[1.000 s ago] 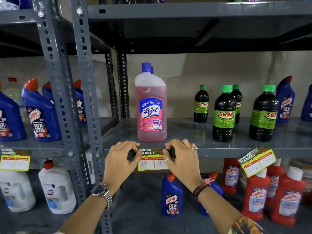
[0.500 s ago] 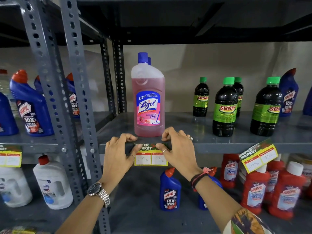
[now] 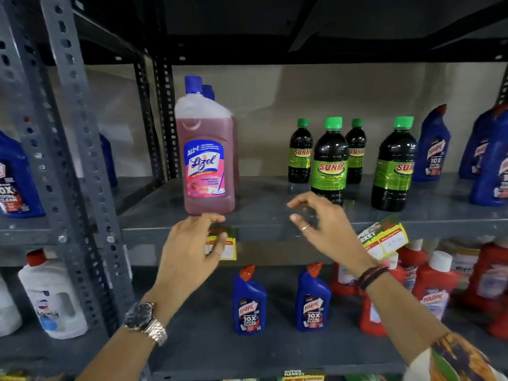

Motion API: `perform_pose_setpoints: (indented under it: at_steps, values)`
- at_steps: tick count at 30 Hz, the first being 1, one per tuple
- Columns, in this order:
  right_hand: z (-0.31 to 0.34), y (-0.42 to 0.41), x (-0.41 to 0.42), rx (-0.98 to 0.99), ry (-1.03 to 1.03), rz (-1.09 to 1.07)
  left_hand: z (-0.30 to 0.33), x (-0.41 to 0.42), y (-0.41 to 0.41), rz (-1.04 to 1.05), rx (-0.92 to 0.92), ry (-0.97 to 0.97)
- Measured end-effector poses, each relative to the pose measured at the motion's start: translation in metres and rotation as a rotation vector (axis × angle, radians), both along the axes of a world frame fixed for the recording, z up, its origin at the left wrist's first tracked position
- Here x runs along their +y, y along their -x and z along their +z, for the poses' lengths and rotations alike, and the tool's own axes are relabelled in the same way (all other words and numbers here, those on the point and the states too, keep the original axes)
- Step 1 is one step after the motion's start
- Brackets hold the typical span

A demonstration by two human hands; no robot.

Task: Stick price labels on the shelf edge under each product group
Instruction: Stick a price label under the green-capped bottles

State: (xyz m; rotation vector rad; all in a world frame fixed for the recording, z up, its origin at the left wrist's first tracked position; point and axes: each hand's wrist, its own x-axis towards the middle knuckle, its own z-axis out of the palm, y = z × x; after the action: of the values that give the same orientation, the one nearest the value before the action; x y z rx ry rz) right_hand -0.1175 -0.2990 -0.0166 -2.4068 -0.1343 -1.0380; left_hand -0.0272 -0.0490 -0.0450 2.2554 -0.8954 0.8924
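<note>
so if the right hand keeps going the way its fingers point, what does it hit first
Probably the pink Lizol bottle. The right hand points left along the shelf edge, nothing between them, though depth is unclear and it might pass in front.

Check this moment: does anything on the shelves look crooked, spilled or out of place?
One thing: the price label under the Sunny bottles, at the right of the shelf edge, is tilted, its right end higher than its left. The label under the pink Lizol bottle hangs straight. No spills or fallen bottles show.
</note>
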Motion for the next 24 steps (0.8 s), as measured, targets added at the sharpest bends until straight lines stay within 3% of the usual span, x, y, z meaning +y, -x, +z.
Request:
perform_pose_setpoints:
  at_steps: [5,10,14,19,24]
  values:
    - [0.002,0.052,-0.092,-0.052,-0.029,-0.214,-0.005,-0.083,0.03,-0.143,-0.049,-0.063]
    - [-0.007,0.084,-0.15,0.008,-0.019,-0.197,-0.01,-0.157,0.063,-0.15,-0.052,-0.085]
    - [-0.015,0.09,-0.163,0.036,0.007,-0.123,-0.014,-0.193,0.084,-0.046,-0.079,-0.163]
    - [-0.018,0.085,-0.159,-0.005,0.09,-0.203,-0.015,-0.213,0.098,0.097,-0.029,-0.188]
    - [-0.011,0.088,-0.158,-0.045,0.125,-0.215,-0.013,-0.218,0.103,0.037,0.007,-0.123]
